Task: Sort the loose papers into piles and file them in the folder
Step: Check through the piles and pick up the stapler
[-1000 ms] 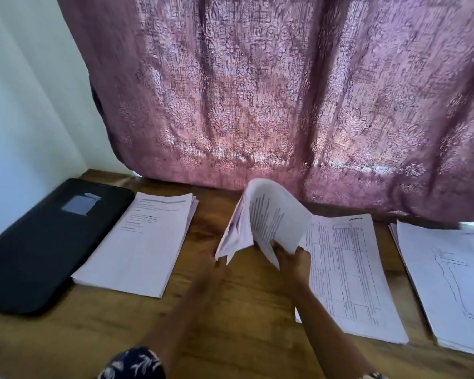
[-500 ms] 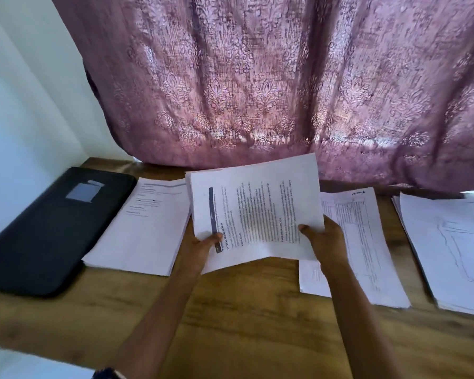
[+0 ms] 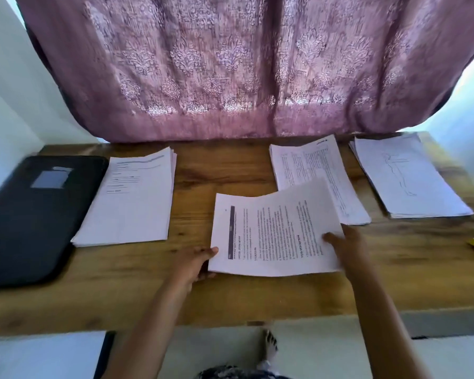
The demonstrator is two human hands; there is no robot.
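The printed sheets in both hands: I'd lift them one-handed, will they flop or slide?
Probably floppy: the printed sheets bow between the left hand and right hand. Likely light: edge grips alone hold them. Pages might slide apart; no clip shows.

On the brown wooden desk (image 3: 230,296), a black rectangular zip folder (image 3: 33,222) lies at the far left. Just right of it lies a white paper pile with short text lines (image 3: 132,203). Well to the right lies a white paper pile with printed tables (image 3: 307,162), and beside that, at the far right, a white paper pile with a line drawing (image 3: 405,179). A sheaf of white printed papers (image 3: 274,236) is at the near middle, with the left hand (image 3: 192,266) at its left edge and the right hand (image 3: 348,244) at its right edge. Its far right corner overlaps the tabled pile. A mauve patterned fabric curtain (image 3: 230,64) hangs behind the desk.
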